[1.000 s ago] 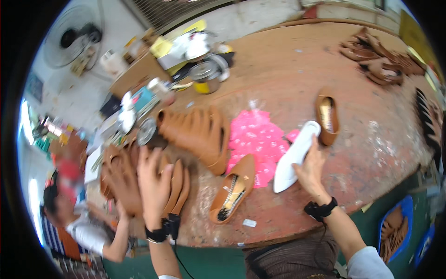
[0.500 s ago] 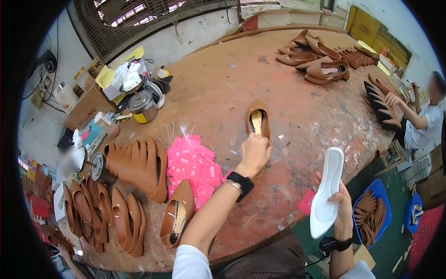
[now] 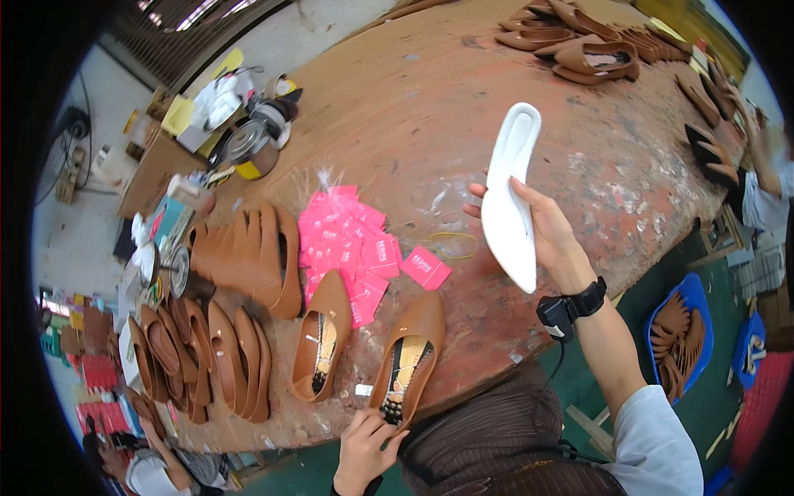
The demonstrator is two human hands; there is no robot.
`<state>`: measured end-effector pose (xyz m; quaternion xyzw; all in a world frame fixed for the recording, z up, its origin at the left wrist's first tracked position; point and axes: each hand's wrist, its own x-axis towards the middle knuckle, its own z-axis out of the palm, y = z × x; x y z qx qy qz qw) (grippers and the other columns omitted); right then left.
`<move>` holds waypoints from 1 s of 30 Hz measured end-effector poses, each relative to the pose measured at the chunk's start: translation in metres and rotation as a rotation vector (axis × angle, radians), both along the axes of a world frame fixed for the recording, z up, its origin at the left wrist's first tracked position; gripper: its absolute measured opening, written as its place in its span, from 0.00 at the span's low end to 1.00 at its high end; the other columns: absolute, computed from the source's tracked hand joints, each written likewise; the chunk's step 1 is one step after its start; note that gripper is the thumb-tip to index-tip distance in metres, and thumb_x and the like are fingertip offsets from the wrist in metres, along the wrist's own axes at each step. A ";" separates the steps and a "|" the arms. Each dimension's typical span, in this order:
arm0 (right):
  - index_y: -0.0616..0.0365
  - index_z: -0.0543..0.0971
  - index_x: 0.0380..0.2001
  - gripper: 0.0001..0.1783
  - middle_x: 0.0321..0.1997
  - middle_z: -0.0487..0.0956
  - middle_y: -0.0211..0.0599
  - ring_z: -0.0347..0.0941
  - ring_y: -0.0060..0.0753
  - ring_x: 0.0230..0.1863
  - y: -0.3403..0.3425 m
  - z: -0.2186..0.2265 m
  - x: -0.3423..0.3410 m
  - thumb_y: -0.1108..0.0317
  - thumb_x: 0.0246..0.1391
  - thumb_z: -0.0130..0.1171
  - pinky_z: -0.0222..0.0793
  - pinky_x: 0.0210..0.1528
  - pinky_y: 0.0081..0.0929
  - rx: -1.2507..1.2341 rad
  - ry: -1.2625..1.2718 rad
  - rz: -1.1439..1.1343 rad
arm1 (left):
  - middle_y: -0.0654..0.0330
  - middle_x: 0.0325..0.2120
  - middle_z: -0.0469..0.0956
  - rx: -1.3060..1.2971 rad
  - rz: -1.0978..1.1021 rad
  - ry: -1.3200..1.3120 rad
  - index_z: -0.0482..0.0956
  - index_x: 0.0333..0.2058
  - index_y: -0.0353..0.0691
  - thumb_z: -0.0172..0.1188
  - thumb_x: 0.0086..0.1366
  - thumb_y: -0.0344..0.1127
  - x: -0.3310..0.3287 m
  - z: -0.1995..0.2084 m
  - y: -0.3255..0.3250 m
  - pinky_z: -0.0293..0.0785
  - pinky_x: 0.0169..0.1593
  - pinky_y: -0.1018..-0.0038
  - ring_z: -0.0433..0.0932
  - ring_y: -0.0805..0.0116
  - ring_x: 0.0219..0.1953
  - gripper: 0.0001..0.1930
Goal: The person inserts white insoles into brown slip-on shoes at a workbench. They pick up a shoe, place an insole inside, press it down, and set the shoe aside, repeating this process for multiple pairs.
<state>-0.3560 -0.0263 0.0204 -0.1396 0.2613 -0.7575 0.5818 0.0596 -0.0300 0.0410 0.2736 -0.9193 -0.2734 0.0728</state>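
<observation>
A brown pointed flat shoe (image 3: pixel 426 318) rests by the table's front edge, toe pointing away, a patterned lining and a yellowish patch showing inside. My left hand (image 3: pixel 366 450) pinches its heel rim. Raised over the table, my right hand (image 3: pixel 550 227) grips a white shoe insole (image 3: pixel 511 194), thumb on its face and fingers behind; the rounded end is up and the pointed end down. Just left of the gripped shoe lies a second brown flat (image 3: pixel 329 310), open side up.
Pink cards (image 3: pixel 339 231) with strings lie in a heap, one card (image 3: pixel 426 267) apart. Nested brown shoes (image 3: pixel 248 260) and more flats (image 3: pixel 236 355) crowd the left. Cans (image 3: pixel 251 149) stand behind. Shoes (image 3: pixel 595 62) fill the far right; a blue basket (image 3: pixel 703 364) sits below, right.
My left hand has brought the shoe from mid-table to the front edge, now at its heel. My right hand has lifted the insole up and leftward over the table. The view has shifted.
</observation>
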 end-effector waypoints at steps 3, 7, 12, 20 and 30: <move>0.68 0.61 0.64 0.27 0.65 0.68 0.58 0.68 0.55 0.64 -0.024 0.014 0.026 0.61 0.68 0.45 0.72 0.63 0.44 -0.018 -0.041 0.132 | 0.54 0.39 0.78 0.003 0.052 0.117 0.84 0.41 0.37 0.76 0.45 0.31 -0.001 0.001 -0.002 0.75 0.47 0.63 0.76 0.53 0.45 0.21; 0.69 0.58 0.66 0.30 0.67 0.65 0.60 0.64 0.55 0.68 -0.038 0.037 0.071 0.66 0.64 0.46 0.66 0.68 0.45 -0.057 -0.137 0.245 | 0.44 0.61 0.65 0.339 0.273 0.392 0.63 0.65 0.35 0.74 0.54 0.36 -0.062 0.022 -0.030 0.66 0.63 0.58 0.67 0.45 0.62 0.42; 0.68 0.53 0.69 0.47 0.68 0.63 0.61 0.62 0.54 0.69 -0.024 0.063 0.099 0.83 0.39 0.48 0.61 0.71 0.45 -0.164 -0.003 0.244 | 0.38 0.60 0.63 0.035 -0.099 0.052 0.65 0.60 0.29 0.69 0.55 0.37 -0.117 0.021 -0.072 0.62 0.66 0.56 0.64 0.42 0.63 0.36; 0.66 0.55 0.69 0.37 0.61 0.72 0.53 0.75 0.30 0.48 0.053 0.053 0.060 0.51 0.68 0.45 0.76 0.49 0.29 0.045 0.519 -0.046 | 0.42 0.65 0.62 -0.182 0.231 0.192 0.83 0.44 0.44 0.80 0.42 0.47 -0.027 0.013 -0.014 0.62 0.64 0.52 0.62 0.40 0.65 0.29; 0.65 0.75 0.55 0.28 0.48 0.74 0.44 0.69 0.43 0.52 0.019 0.044 0.153 0.65 0.50 0.58 0.64 0.57 0.40 -0.169 2.169 0.093 | 0.43 0.57 0.73 -0.022 0.322 0.222 0.82 0.32 0.36 0.69 0.46 0.20 0.049 -0.046 -0.007 0.77 0.55 0.60 0.75 0.43 0.57 0.12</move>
